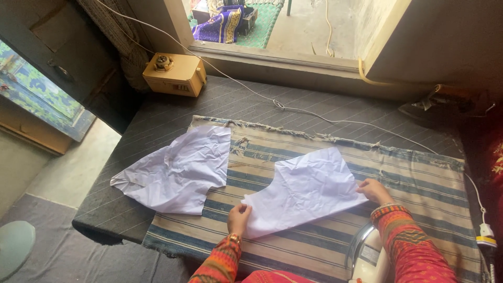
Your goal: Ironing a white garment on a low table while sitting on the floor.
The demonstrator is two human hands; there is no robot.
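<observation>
A crumpled white cloth piece (306, 188) lies on a striped beige and blue mat (408, 173). My left hand (239, 217) pinches its near left corner. My right hand (374, 189) presses its right edge flat against the mat. A second white cloth piece (178, 170) lies to the left, partly on the mat and partly on the grey striped table cover (157, 120), touched by neither hand. Both my sleeves are red patterned.
A white electric iron (367, 257) stands at the mat's near edge by my right arm; its white cord (314, 112) runs across the table's back. A yellow box (174, 73) sits at the back left, below a window ledge. A plug (486, 242) hangs at right.
</observation>
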